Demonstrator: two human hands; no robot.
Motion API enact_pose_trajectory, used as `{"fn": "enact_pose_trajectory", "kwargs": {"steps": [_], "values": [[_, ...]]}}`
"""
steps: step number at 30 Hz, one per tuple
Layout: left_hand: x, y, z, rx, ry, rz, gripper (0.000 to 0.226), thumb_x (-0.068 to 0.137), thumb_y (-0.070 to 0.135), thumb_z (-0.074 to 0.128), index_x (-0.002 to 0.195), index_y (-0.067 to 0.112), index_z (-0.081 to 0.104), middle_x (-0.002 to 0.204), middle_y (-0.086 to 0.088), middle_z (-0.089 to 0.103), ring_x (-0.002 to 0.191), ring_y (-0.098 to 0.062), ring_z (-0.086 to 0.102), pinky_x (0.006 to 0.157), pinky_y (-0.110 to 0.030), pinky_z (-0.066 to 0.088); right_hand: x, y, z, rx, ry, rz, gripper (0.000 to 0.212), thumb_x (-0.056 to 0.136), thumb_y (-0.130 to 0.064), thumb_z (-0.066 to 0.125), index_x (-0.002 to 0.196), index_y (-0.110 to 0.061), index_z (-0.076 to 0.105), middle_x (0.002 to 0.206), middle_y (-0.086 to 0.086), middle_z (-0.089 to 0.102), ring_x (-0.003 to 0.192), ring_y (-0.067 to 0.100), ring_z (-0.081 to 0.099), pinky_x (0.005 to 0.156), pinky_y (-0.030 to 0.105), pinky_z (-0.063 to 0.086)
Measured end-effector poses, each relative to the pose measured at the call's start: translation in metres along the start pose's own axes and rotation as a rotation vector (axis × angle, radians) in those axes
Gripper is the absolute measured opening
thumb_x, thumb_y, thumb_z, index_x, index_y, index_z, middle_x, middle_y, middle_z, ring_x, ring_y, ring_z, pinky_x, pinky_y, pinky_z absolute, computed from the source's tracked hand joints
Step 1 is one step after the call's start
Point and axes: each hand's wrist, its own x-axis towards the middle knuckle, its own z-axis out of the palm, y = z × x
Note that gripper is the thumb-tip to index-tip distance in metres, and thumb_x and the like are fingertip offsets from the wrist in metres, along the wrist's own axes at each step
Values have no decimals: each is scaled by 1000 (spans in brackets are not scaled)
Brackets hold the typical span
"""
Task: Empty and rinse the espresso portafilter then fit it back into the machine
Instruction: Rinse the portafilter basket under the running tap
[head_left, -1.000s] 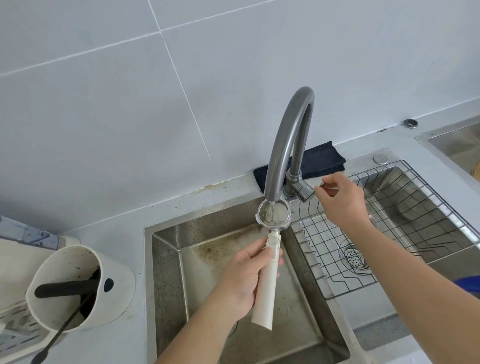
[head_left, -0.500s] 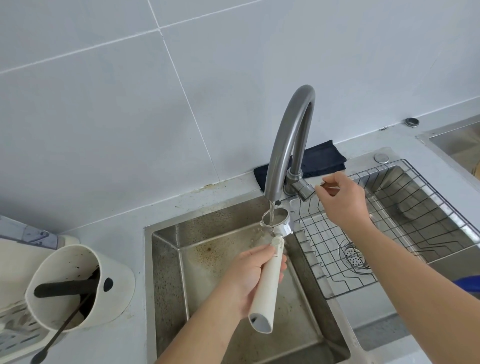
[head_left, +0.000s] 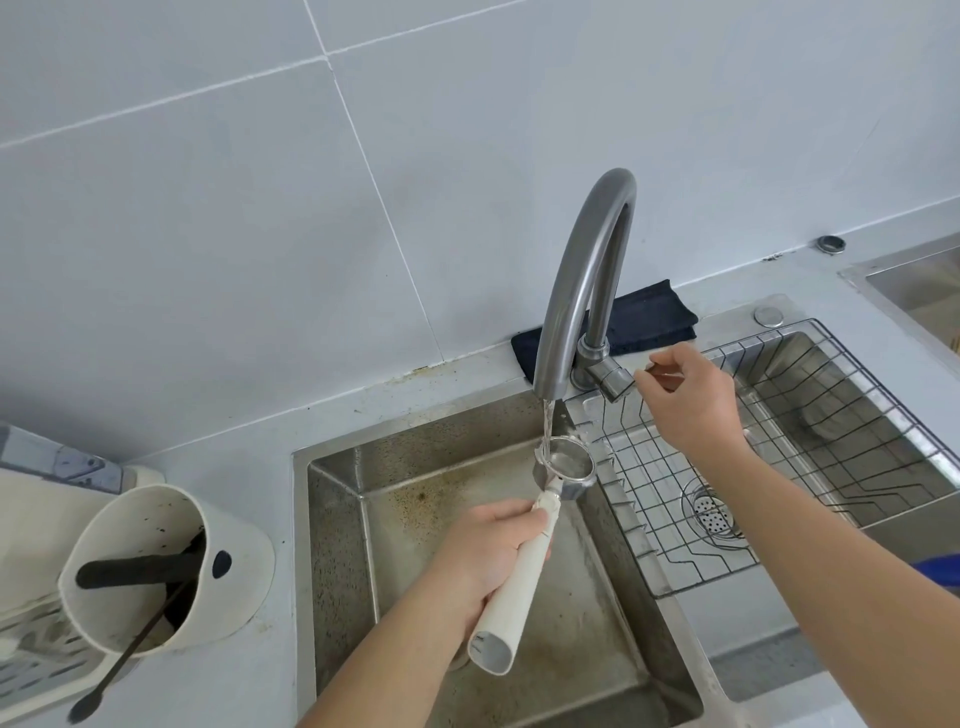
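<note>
My left hand (head_left: 485, 558) grips the white handle of the portafilter (head_left: 519, 582). Its metal basket (head_left: 565, 469) sits under the spout of the grey curved faucet (head_left: 582, 280), over the left sink basin (head_left: 332, 519). A thin stream of water (head_left: 547, 421) falls from the spout onto the basket's left rim. My right hand (head_left: 688, 400) pinches the thin faucet lever (head_left: 655, 370) to the right of the faucet base. The espresso machine is out of view.
A wire rack (head_left: 779, 467) lies in the right sink basin above a drain (head_left: 711, 514). A dark folded cloth (head_left: 644, 317) lies behind the faucet. A white knock box (head_left: 171, 566) with a black bar and a brush stands on the counter at left.
Water has started running from the spout. My left hand has lowered the portafilter away from the spout and tilted its handle end toward me. My right hand stays at the lever.
</note>
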Motion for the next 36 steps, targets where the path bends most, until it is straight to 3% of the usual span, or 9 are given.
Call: {"fn": "enact_pose_trajectory", "kwargs": {"steps": [3, 14, 18, 22, 28, 36], "values": [[-3, -3, -5, 70, 22, 15, 14, 85, 24, 72, 81, 35, 80, 73, -5, 75, 56, -18, 65, 52, -27, 51, 0, -1, 0, 3, -1, -5, 13, 89, -30, 68, 98, -26, 60, 84, -15, 66, 76, 1, 63, 53, 22, 48], [-13, -9, -21, 166, 63, 90, 22, 86, 19, 71, 100, 35, 76, 87, -3, 75, 49, -13, 64, 46, -23, 50, -1, -3, -1, 9, -7, -3, 13, 89, -30, 69, 98, -28, 58, 86, -14, 66, 76, 2, 63, 49, 21, 47], [-20, -11, -27, 163, 57, 120, 23, 87, 18, 70, 92, 40, 75, 77, 2, 71, 45, -10, 60, 42, -23, 49, -2, -3, -1, 5, -7, -3, 12, 89, -31, 68, 97, -28, 59, 86, -14, 66, 75, 3, 64, 48, 21, 46], [-21, -12, -30, 130, 77, 155, 27, 87, 18, 70, 84, 45, 75, 82, -1, 69, 51, -15, 59, 43, -26, 52, -2, -2, -1, 1, -4, -3, 12, 89, -31, 69, 95, -28, 58, 86, -14, 66, 75, 1, 63, 49, 19, 45], [-14, -15, -31, 61, 84, 201, 28, 89, 22, 68, 104, 45, 74, 93, -3, 70, 51, -11, 60, 45, -28, 51, -3, -4, -1, 0, -3, -8, 13, 89, -30, 69, 97, -28, 58, 85, -16, 65, 76, 1, 63, 53, 23, 48], [1, -19, -23, -35, 58, 311, 34, 87, 26, 68, 113, 48, 70, 106, 4, 74, 73, -17, 63, 62, -33, 54, -2, -4, -3, -22, -17, -21, 14, 89, -31, 69, 97, -27, 58, 85, -17, 64, 76, 0, 62, 52, 22, 46]]}}
